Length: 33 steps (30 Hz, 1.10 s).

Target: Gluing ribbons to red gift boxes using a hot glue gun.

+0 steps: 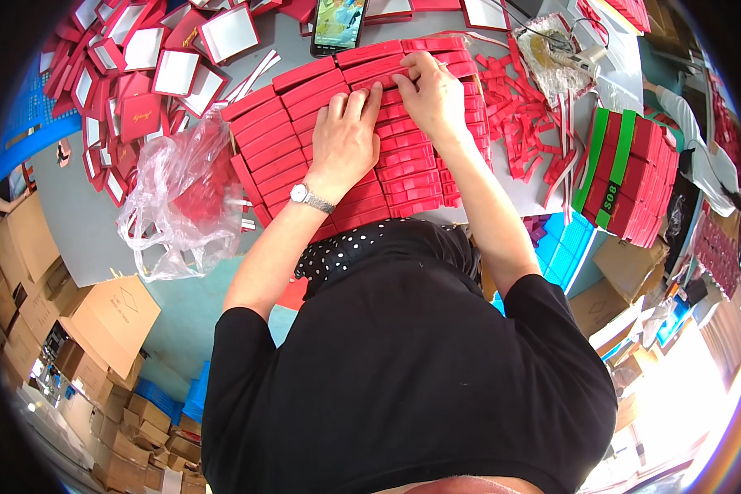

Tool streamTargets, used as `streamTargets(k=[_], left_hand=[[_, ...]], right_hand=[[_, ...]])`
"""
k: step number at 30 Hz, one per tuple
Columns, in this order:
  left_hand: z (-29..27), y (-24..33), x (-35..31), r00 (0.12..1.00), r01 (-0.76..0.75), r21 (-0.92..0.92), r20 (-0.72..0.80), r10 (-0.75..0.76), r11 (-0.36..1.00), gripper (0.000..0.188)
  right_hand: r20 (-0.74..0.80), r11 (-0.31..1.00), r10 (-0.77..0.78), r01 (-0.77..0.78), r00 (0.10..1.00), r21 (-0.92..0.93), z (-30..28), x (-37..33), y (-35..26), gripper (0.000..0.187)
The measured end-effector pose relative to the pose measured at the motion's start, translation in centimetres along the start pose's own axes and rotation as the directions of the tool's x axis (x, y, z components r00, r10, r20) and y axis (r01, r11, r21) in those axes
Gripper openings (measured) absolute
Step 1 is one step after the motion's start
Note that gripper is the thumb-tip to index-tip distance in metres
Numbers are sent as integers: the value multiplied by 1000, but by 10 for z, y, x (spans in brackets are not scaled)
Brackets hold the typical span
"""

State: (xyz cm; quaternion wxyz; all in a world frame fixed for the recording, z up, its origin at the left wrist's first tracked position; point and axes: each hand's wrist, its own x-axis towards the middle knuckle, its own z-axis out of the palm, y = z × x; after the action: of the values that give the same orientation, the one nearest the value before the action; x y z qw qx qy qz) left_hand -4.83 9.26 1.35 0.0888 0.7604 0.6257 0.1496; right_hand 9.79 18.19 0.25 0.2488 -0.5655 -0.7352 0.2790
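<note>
Grey table (74,214), extending beneath both hands and to either side. Block of narrow red boxes (403,155), packed in close rows, directly under the hands. Heap of red cases (140,115), several showing white interiors, beyond and left of the left hand. Crumpled clear bag (169,202), nearer left of it. Green-strapped red stack (638,177), well right of the right hand; loose red strips (510,115) lie between. Left hand (347,140) — fingers extended, slightly parted, tips on the boxes. Right hand (432,97) — thumb and fingers bent, narrowly spaced, at the far rows; whether they pinch a box cannot be told. Phone (337,25), beyond both hands. Watch (299,193), at the left wrist.
</note>
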Motion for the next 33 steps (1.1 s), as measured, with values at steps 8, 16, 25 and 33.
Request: streamTargets(k=[8,16,25,33], left_hand=[[-1,6,7,998,-14,29,54,13,999,65],[-2,9,21,986,-59,211,164,24,976,69],[-9,14,23,990,-67,222,140,36,973,62],[1,21,14,986,4,128,165,-25,992,73]], right_hand=[[-84,999,32,-35,996,-36,4,-1,5,20],[-430,996,52,-17,902,85,-46,-35,51,10],[-265,899,247,-322,932,-295,-75,-127,205,19],[-395,894,432,-326,811,307,-86,-92,169,15]])
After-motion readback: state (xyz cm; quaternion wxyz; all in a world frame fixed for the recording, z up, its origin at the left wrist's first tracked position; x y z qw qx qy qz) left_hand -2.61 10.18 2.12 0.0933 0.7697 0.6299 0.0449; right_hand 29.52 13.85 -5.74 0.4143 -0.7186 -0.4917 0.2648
